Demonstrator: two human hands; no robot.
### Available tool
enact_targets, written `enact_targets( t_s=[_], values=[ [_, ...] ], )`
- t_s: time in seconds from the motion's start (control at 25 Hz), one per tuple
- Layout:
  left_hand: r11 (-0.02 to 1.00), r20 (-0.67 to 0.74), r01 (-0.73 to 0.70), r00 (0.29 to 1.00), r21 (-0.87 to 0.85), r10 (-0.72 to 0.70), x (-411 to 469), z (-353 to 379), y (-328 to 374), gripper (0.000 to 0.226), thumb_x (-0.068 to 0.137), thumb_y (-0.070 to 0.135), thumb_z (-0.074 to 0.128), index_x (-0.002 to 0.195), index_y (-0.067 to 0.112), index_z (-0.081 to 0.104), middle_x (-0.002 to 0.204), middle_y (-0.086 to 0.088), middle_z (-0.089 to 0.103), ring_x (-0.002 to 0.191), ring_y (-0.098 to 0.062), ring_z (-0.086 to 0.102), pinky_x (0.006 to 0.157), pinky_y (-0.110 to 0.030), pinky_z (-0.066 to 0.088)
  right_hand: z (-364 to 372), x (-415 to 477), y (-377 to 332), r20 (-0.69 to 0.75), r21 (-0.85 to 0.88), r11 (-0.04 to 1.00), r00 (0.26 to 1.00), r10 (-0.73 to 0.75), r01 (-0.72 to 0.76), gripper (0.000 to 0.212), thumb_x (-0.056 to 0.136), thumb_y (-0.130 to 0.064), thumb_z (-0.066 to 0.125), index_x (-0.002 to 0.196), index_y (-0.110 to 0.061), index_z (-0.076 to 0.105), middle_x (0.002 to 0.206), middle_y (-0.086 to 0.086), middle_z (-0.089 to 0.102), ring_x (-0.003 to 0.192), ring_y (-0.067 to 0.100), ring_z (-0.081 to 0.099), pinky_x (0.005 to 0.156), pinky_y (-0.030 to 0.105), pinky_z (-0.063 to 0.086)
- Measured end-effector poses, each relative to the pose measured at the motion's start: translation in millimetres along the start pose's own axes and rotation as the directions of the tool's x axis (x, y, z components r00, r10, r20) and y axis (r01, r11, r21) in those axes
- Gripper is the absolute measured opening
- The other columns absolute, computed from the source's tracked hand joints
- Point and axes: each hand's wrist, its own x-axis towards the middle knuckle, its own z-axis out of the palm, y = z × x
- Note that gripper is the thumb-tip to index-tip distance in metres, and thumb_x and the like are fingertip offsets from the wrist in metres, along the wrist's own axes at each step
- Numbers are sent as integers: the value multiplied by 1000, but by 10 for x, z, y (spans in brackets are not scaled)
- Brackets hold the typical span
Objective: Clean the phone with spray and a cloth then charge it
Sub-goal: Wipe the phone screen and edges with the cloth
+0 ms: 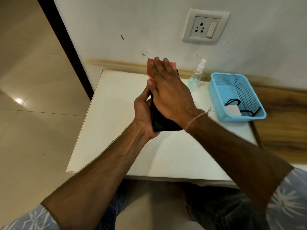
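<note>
One wide head-worn view looks forward and down, close over the white table (116, 123). It faces the wall (132, 22)

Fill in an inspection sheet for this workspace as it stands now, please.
Surface: white table, a few small marks.
Job's things: black phone held above the table; pink cloth against its upper part; spray bottle standing by the wall.
Clutter: blue basket at the table's right end.
Hands: left hand grips the phone; right hand presses the cloth with straight fingers.
Cables: black cable and white charger in the basket.
Surroundings: wall socket, nothing plugged in; tiled floor.
</note>
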Motion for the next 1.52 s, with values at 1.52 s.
enact_targets(
  t_s=[1.52],
  values=[
    [992, 130, 36, 990, 120, -51, -50, 90, -42, 73, 93, 64, 37, 104, 1, 73, 103, -14, 71, 90, -27, 70, 86, -40, 57, 246, -939, -179, -74, 81, 988, 990, -124, 130, 55, 103, -34, 19, 152, -8, 19, 160, 9, 10, 149, 23, 1, 121, 46, 6]
  ],
)
